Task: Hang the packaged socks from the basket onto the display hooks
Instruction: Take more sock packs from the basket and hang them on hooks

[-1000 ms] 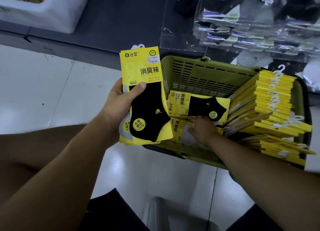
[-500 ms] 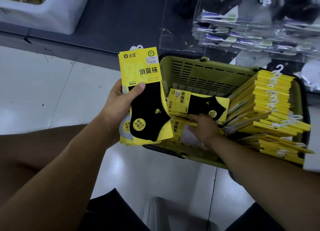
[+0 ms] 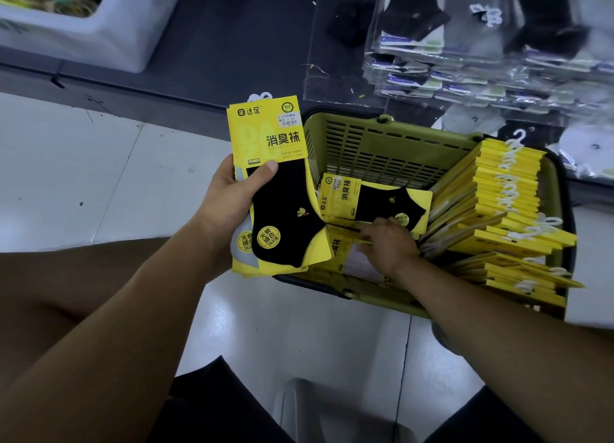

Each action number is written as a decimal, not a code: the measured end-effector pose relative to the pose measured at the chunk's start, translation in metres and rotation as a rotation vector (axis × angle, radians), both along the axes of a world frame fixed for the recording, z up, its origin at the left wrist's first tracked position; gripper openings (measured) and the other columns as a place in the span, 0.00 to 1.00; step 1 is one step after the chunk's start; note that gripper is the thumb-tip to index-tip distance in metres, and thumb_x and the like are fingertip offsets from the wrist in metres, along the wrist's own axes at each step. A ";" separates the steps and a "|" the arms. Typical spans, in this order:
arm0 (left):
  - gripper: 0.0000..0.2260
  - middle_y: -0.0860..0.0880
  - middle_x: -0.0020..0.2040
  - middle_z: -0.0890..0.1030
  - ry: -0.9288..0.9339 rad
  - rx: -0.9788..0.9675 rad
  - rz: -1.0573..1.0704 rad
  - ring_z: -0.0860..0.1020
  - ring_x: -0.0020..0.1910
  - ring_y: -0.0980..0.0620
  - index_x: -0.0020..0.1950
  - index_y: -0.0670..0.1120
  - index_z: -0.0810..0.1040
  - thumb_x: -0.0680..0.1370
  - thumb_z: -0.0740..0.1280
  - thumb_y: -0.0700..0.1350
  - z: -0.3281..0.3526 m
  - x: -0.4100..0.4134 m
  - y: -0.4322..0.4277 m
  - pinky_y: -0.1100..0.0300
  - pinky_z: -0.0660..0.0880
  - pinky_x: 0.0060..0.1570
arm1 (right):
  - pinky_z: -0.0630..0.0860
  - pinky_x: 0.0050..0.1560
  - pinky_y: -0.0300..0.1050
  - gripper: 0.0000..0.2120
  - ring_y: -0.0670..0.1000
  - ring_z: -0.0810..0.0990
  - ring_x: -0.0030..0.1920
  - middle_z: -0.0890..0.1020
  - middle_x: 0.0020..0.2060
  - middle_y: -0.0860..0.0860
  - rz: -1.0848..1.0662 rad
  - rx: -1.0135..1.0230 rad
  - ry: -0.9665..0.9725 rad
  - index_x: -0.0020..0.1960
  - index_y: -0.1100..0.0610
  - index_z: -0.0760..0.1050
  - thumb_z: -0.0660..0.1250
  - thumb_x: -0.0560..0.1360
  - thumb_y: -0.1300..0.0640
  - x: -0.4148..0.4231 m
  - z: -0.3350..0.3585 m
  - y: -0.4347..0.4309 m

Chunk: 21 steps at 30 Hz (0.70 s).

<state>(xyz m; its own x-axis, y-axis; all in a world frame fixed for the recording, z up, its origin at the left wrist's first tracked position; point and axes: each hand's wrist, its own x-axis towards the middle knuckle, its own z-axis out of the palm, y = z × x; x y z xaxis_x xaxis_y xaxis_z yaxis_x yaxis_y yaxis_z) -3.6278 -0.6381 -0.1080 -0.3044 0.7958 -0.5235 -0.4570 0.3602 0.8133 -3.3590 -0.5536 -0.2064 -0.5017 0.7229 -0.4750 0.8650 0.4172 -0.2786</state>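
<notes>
Fingers and thumb of the left hand (image 3: 229, 206) clasp a fanned bundle of sock packs (image 3: 279, 193) upright just left of the green basket (image 3: 382, 143), inside which the right hand (image 3: 388, 250) pinches the lower edge of a loose pack (image 3: 372, 200), beside a leaning row of packs (image 3: 505, 206).

On the right hand (image 3: 387, 246) we lose the fingertips under the lying pack (image 3: 375, 203) in the basket (image 3: 382, 118); grip unclear. The left hand (image 3: 229, 196) has its fingers behind the held packs (image 3: 275, 183); we can't count those. Price sticker (image 3: 288, 121) unreadable. Bagged socks (image 3: 465, 60) blurred, cut by the edge.
</notes>
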 end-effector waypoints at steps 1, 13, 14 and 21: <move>0.22 0.45 0.64 0.86 0.004 -0.002 0.003 0.87 0.59 0.39 0.68 0.52 0.81 0.75 0.81 0.53 0.000 0.000 0.000 0.45 0.85 0.50 | 0.67 0.50 0.45 0.10 0.57 0.72 0.59 0.80 0.55 0.53 -0.012 -0.022 0.013 0.58 0.50 0.81 0.67 0.79 0.51 0.001 0.002 0.000; 0.26 0.44 0.61 0.88 0.040 0.001 0.023 0.87 0.57 0.40 0.68 0.47 0.80 0.74 0.81 0.53 0.000 0.001 0.001 0.48 0.85 0.49 | 0.66 0.25 0.36 0.06 0.41 0.74 0.26 0.74 0.31 0.48 -0.483 -0.007 0.520 0.43 0.53 0.72 0.68 0.76 0.56 -0.015 0.103 0.060; 0.26 0.45 0.60 0.88 0.055 -0.002 0.020 0.88 0.57 0.41 0.68 0.47 0.79 0.74 0.80 0.53 0.000 0.001 0.001 0.48 0.85 0.49 | 0.64 0.25 0.36 0.07 0.41 0.71 0.26 0.73 0.31 0.48 -0.560 0.014 0.592 0.41 0.53 0.70 0.68 0.75 0.57 -0.019 0.115 0.062; 0.31 0.47 0.59 0.88 0.167 -0.031 0.006 0.88 0.55 0.43 0.69 0.46 0.77 0.73 0.80 0.60 0.003 0.004 0.000 0.46 0.85 0.51 | 0.72 0.39 0.47 0.10 0.54 0.76 0.38 0.77 0.37 0.54 -0.873 -0.359 0.980 0.37 0.55 0.72 0.69 0.76 0.59 -0.052 0.171 0.051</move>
<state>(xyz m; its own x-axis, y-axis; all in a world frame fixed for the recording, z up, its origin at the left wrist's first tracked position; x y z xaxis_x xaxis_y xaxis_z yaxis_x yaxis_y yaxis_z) -3.6238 -0.6386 -0.1049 -0.3937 0.7779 -0.4898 -0.3184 0.3844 0.8665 -3.4109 -0.5030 -0.0358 -0.1858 0.8892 -0.4182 0.1934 -0.3842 -0.9028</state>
